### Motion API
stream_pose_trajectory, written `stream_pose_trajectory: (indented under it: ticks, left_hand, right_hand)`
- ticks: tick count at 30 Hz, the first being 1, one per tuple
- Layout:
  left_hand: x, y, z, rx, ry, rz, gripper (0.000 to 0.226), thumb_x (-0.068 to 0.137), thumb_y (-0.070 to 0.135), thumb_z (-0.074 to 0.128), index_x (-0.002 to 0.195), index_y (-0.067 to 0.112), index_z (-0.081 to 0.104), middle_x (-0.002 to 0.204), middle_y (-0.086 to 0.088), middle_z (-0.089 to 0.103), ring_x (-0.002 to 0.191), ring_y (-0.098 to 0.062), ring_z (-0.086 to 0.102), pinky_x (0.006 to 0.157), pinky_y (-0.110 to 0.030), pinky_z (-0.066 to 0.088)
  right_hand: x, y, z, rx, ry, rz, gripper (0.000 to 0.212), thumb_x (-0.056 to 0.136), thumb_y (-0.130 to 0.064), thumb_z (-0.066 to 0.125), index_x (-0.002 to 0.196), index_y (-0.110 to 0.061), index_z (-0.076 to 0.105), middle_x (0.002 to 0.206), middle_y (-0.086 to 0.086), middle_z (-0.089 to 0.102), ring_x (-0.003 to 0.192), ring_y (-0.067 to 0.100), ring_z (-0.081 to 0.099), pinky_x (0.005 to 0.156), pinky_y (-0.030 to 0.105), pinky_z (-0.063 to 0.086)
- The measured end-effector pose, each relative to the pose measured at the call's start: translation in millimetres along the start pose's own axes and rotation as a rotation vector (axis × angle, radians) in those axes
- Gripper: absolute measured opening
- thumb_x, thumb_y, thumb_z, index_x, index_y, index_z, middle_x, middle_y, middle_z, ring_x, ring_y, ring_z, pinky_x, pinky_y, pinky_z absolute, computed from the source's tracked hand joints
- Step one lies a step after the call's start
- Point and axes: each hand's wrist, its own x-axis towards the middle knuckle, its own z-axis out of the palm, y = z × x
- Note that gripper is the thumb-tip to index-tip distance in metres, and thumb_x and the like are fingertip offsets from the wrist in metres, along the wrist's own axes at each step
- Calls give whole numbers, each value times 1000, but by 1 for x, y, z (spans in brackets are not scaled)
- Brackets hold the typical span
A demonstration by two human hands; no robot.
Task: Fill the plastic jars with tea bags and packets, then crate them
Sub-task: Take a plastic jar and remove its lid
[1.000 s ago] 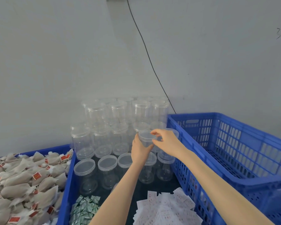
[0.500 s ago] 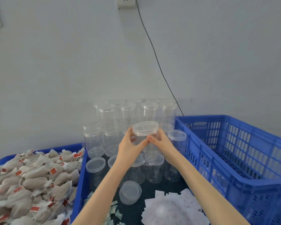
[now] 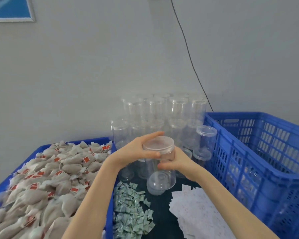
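Nearest, small green packets and white paper packets lie on the dark surface. Left, a blue bin holds tea bags. Above, the left hand grasps the lid of a clear plastic jar; the right hand clasps its body. Beyond stand stacked jars; right, a blue crate.

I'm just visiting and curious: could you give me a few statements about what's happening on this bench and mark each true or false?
1. Both hands hold one clear jar. True.
2. The left hand grips the jar's lid. True.
3. The held jar is full of tea bags. False: it looks empty.
4. The tea bags lie in the right-hand crate. False: they fill the left tray; the blue crate stands on the right.
5. The right hand holds the jar's body. True.
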Motion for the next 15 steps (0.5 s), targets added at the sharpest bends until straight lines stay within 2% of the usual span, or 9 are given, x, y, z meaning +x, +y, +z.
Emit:
stream_pose_trajectory:
  ticks: [4,8,10,12,13,15]
  left_hand:
    - [-5,-7,13,-24,109,31,66,75,22,78,133,35,49,127,14,62,117,-1,56,97,-20,46]
    - [-8,-9,19,-61,205,49,73,58,46,79,126,40,51,122,16,62,112,1,59,96,-21,47]
    - [1,-9,42,102,395,-18,73,56,51,78,123,44,51,122,22,56,107,5,56,93,-18,45]
    - [11,-10,78,218,673,-106,68,65,45,77,127,39,50,125,20,45,105,1,49,85,-13,39]
    - [16,-11,95,183,769,-153,66,69,42,76,129,36,48,127,17,40,105,-1,46,83,-11,37]
    - [18,-18,111,124,849,-190,68,74,41,75,134,33,44,132,12,34,109,-4,43,87,-13,35]
  right_hand:
    - [-2,11,12,38,91,-63,70,61,-13,80,125,-21,56,119,-7,70,116,12,63,90,22,51]
    - [-3,19,21,-25,145,-65,68,59,-11,83,122,-23,59,116,-6,72,113,10,65,88,23,52]
    - [-1,24,26,-162,369,-72,67,62,-12,87,121,-21,55,116,-7,68,110,7,64,88,24,53]
    - [-2,43,29,-329,529,-92,54,73,-19,80,120,-21,54,112,-7,65,108,13,64,86,24,52]
    - [0,45,36,-307,524,-117,48,76,-26,73,120,-17,56,111,0,67,107,19,65,86,28,53]
    - [1,54,39,36,505,-79,57,75,-37,65,124,-9,57,115,11,68,105,26,66,87,34,55]
